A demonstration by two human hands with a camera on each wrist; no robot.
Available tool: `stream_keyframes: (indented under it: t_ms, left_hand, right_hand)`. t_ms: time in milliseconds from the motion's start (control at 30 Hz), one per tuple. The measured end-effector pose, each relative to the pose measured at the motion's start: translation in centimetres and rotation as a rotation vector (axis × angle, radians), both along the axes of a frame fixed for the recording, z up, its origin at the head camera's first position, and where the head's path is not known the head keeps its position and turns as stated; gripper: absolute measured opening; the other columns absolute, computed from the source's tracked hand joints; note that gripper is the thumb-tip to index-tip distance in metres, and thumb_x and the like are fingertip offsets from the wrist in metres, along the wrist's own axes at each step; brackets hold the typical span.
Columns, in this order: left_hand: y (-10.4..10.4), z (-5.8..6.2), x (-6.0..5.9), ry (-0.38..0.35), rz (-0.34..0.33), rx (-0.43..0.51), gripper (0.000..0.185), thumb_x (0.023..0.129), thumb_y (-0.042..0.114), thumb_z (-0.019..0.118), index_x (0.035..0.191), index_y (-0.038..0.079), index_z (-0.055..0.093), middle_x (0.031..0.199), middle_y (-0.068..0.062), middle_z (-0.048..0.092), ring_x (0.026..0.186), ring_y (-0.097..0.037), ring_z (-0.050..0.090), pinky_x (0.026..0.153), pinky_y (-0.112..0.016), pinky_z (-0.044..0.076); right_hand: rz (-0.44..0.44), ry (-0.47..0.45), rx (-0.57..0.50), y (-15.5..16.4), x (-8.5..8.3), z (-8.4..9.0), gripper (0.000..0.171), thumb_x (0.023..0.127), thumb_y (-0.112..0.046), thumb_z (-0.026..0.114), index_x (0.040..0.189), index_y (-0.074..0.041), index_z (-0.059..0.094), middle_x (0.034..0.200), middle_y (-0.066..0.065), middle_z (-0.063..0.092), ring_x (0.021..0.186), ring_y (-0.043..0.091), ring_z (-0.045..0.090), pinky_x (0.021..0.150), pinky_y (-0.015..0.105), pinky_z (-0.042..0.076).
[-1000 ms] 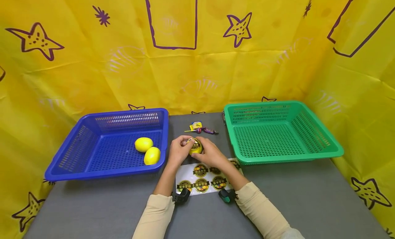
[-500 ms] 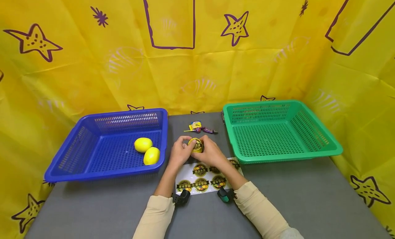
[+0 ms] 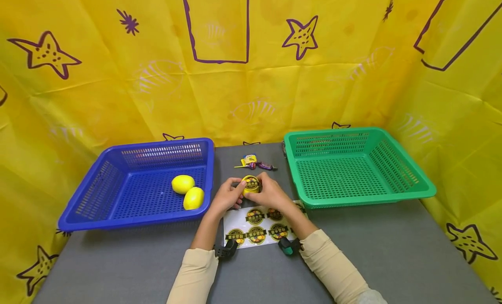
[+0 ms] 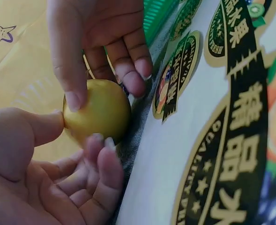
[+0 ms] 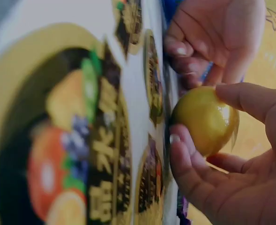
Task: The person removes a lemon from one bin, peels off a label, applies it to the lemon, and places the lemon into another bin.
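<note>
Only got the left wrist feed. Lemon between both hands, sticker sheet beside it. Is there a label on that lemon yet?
Observer: Yes. Head view shows a round label on top of the lemon, which the left hand and right hand hold.
Operator: Other lemons?
Observer: Two more lemons lie in the blue basket.
Operator: Green basket?
Observer: No lemons in the green basket.

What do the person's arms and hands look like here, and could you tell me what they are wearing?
Both arms wear long, plain cream sleeves ending just short of the wrists. The left hand and right hand are bare, with no gloves or rings visible and short, unpainted nails. A small black device is strapped at the left wrist; a black one with a teal part sits at the right wrist.
</note>
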State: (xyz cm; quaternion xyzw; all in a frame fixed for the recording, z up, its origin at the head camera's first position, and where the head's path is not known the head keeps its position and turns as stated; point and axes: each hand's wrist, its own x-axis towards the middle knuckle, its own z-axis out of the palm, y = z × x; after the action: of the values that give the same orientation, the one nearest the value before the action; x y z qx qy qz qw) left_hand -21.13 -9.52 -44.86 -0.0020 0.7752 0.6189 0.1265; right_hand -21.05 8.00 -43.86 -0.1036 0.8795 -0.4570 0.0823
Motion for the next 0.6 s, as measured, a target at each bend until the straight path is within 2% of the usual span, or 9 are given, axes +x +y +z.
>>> stream_keyframes:
  t_ms: [133,233,400,500,600]
  left_hand:
    - [-0.1,-0.1,0.0,-0.045,-0.016,0.066,0.046,0.105,0.029,0.054,0.14,-0.001,0.047,0.107,-0.024,0.062,0.067,-0.024,0.065,0.055,-0.034,0.057]
    - [-0.1,-0.3,0.0,-0.07,-0.016,0.123,0.045,0.106,0.027,0.052,0.142,0.001,0.045,0.116,-0.026,0.061,0.07,-0.027,0.069,0.058,-0.035,0.059]
    - [0.1,-0.5,-0.1,-0.082,-0.033,0.18,0.041,0.106,0.021,0.052,0.141,0.002,0.044,0.117,-0.028,0.059,0.073,-0.03,0.072,0.064,-0.039,0.06]
    - [0.1,-0.6,-0.2,-0.075,-0.039,0.206,0.037,0.106,0.015,0.053,0.139,0.0,0.045,0.115,-0.027,0.059,0.072,-0.03,0.071,0.066,-0.039,0.06]
    - [0.1,-0.7,-0.2,-0.067,-0.036,0.221,0.033,0.105,0.011,0.052,0.135,0.0,0.047,0.114,-0.026,0.06,0.07,-0.028,0.071,0.066,-0.038,0.06]
  right_hand:
    - [0.037,-0.088,-0.155,0.5,-0.4,-0.1,0.044,0.094,-0.027,0.072,0.121,-0.001,0.049,0.101,0.015,0.059,0.077,0.025,0.065,0.067,0.036,0.054]
    - [0.038,-0.152,-0.281,0.7,-0.6,-0.3,0.042,0.099,-0.029,0.066,0.123,0.0,0.047,0.107,0.02,0.058,0.077,0.03,0.068,0.068,0.039,0.057]
    - [0.003,-0.183,-0.357,0.5,-1.2,-1.3,0.039,0.103,-0.032,0.059,0.12,0.0,0.043,0.095,0.02,0.061,0.066,0.028,0.067,0.06,0.037,0.058]
    - [-0.008,-0.202,-0.403,0.6,-1.4,-1.3,0.033,0.103,-0.023,0.059,0.117,0.001,0.042,0.091,0.021,0.061,0.059,0.026,0.065,0.056,0.036,0.057]
    - [-0.006,-0.246,-0.455,0.9,-1.6,-1.1,0.031,0.102,-0.016,0.061,0.117,0.002,0.041,0.093,0.022,0.06,0.058,0.025,0.065,0.057,0.036,0.058]
